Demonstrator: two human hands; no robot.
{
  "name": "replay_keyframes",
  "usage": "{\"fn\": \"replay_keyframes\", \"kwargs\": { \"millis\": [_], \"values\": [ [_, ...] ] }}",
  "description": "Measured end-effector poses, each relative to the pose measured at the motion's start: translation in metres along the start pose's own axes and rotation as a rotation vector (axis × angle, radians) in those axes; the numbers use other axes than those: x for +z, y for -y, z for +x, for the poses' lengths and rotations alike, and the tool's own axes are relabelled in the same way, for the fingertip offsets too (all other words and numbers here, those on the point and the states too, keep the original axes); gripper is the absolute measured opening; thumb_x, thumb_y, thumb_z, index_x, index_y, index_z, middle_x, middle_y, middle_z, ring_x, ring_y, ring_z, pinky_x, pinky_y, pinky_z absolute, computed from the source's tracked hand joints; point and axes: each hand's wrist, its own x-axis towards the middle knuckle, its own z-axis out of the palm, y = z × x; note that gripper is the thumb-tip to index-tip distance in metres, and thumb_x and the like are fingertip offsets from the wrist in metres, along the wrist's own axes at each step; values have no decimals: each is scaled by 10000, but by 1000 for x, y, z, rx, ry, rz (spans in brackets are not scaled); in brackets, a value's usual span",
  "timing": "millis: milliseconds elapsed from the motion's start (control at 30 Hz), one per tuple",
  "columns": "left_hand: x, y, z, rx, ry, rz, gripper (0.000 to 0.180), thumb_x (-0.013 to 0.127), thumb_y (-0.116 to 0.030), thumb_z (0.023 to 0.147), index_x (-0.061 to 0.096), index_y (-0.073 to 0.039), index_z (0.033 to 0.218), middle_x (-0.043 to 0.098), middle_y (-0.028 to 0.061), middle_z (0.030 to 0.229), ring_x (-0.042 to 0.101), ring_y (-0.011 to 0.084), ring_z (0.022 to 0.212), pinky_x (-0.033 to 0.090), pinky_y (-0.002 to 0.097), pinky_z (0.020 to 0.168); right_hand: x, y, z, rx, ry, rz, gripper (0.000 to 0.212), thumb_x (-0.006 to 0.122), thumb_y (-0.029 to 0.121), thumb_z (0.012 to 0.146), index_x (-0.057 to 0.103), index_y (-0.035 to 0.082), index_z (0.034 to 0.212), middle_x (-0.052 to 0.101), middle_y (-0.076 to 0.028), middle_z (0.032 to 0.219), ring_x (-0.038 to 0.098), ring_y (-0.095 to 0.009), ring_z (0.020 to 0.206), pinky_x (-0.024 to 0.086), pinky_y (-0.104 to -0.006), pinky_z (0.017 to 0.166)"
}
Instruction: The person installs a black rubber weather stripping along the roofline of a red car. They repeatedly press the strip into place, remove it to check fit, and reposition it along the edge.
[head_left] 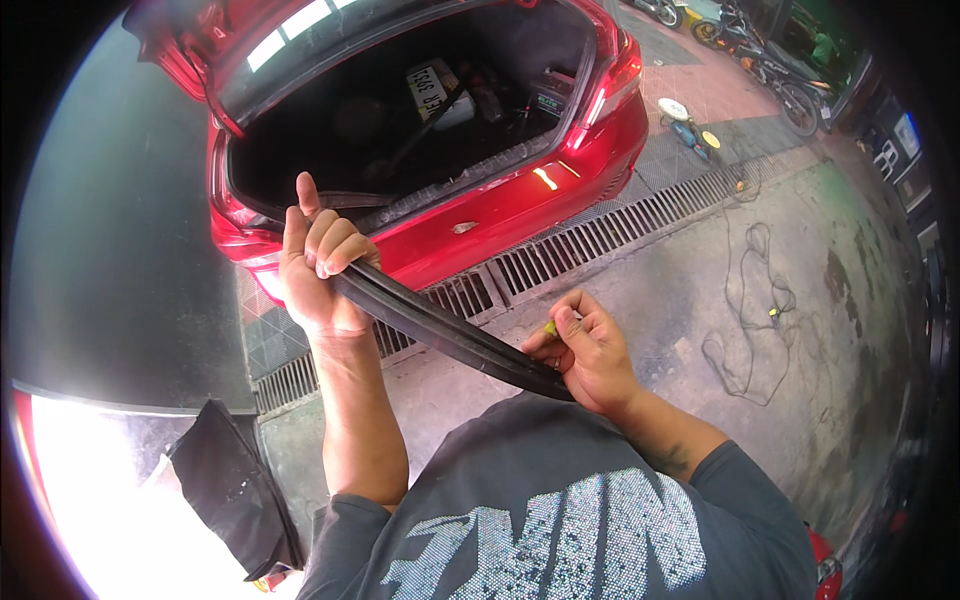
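Note:
A long black trim strip (440,325) slants across in front of me, with its upper left end in my left hand (325,265). The fingers of that hand are wrapped round the strip, and one finger points up. My right hand (595,360) is closed at the strip's lower right end. Between its thumb and fingers it pinches a small yellow-green piece (550,328), too small to name. The strip's right end passes against this hand and is partly hidden by it. Beyond the hands stands a red car (480,215) with its trunk lid (200,40) raised.
Inside the dark trunk lie a white plate (432,88) and a boxy battery-like item (550,100). A floor grate (600,235) runs behind the car. A cable (750,300) and a blue power tool (690,138) lie on the right. Motorcycles (775,75) stand farther back; a black sheet (230,480) is lower left.

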Motion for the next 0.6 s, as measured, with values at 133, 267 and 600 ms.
{"fn": "replay_keyframes", "kwargs": {
  "millis": [133,267,600],
  "values": [
    [-2,-4,-2,-19,12,26,503,317,-344,1227,615,3,1437,349,-36,648,360,94,538,427,260,536,-2,-1,6,50,-29,41,335,469,410,1195,563,97,1123,778,-197,973,796,-264,870,653,-386,847],
    [-7,8,-8,-115,23,42,498,339,-400,1224,592,-64,1491,354,-39,676,370,90,578,462,279,600,-25,-15,10,98,-47,-20,432,450,497,1185,574,97,1078,758,-171,912,784,-250,799,651,-374,749],
    [-9,42,-31,-79,-311,384,608,414,-609,1150,506,-185,1574,455,47,914,519,170,796,692,461,785,-276,-43,-28,-231,-746,-1086,564,658,119,1051,437,132,1569,674,-136,1144,681,-203,746,594,-373,654]
  ]
}}
